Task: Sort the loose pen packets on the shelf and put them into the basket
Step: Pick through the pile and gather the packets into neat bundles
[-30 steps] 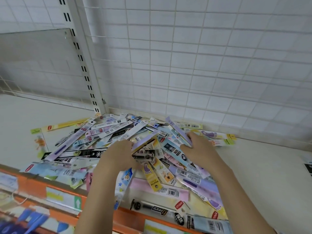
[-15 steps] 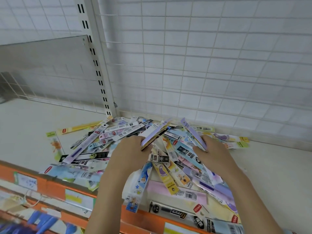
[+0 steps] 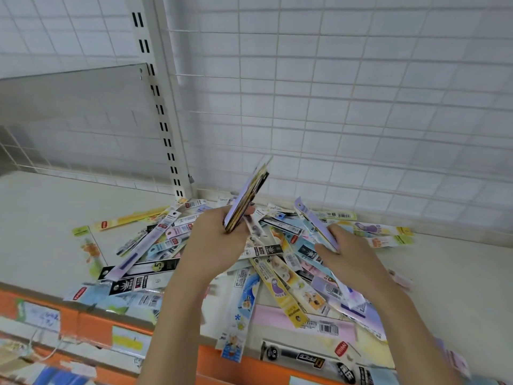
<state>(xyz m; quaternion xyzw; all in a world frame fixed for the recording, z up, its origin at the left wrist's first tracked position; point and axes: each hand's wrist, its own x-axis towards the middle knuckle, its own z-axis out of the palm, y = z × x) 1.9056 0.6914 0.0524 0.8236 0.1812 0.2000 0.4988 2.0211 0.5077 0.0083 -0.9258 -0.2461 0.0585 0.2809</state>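
Observation:
A heap of loose pen packets (image 3: 266,262) in many colours lies on the cream shelf (image 3: 39,223), spreading from the upright post to the right. My left hand (image 3: 213,245) is above the heap, shut on a thin stack of packets (image 3: 247,195) that stands up on edge. My right hand (image 3: 352,259) is to the right, gripping a long purple packet (image 3: 313,220) whose far end tilts upward. No basket is in view.
A white wire-grid back panel (image 3: 333,107) and a slotted upright post (image 3: 161,112) close the shelf behind. The orange front edge (image 3: 91,326) carries price labels; several packets overhang it. Bare shelf surface lies left and right of the heap.
My left hand has lifted its packets from lying in the heap to standing upright. My right hand stays on the purple packet. The view has tilted upward.

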